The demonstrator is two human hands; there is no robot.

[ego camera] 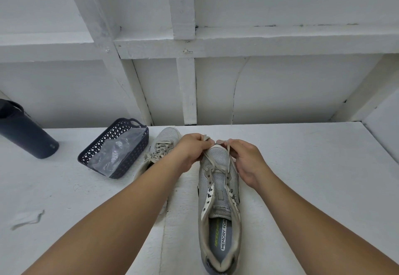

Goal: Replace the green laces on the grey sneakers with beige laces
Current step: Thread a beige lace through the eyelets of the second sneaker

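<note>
Lengthwise, the grey sneaker [219, 190] points toe-away beneath both hands; left hand [190, 151] and right hand [244, 160] each pinch a beige lace [216, 165] end over its hidden toe.

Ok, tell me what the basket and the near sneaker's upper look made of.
Basket: dark moulded plastic, matt, judging by its rigid lattice of punched holes and moulded handle. Near sneaker: grey woven mesh upper, by the fine knit texture over the toe, with smoother, seemingly synthetic, trim at the eyelets. The lace looks like flat woven fabric.
</note>
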